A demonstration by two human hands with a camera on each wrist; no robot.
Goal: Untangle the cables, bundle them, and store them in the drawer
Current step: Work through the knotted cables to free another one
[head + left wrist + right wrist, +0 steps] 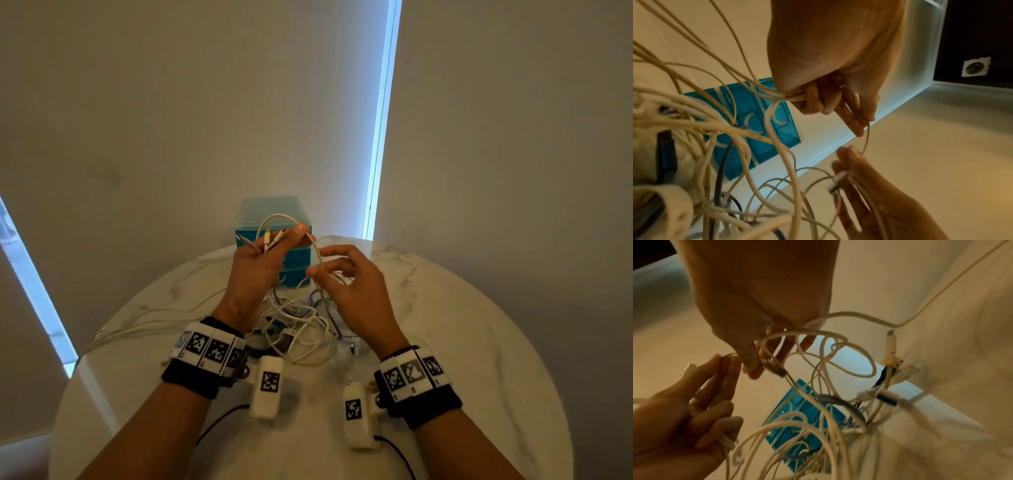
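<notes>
Above the round marble table (462,325), my left hand (265,267) is raised and grips several white cable ends (270,236), whose plugs stick out between its fingers. A white cable (318,257) loops from that hand to my right hand (342,284), which pinches it between thumb and forefinger. In the left wrist view the left hand's fingers (818,100) curl round a bundle of white strands. In the right wrist view the right hand (754,356) also holds a plug. The tangle (298,325) of white and dark blue cables lies under both hands. The teal drawer unit (270,212) stands behind, its drawers closed.
Thin pale cables (144,318) trail from the tangle to the table's left edge. The drawer unit sits at the table's far edge against the wall. Bare marble shows to the right and near me. Dark leads (219,421) run from the wrist cameras.
</notes>
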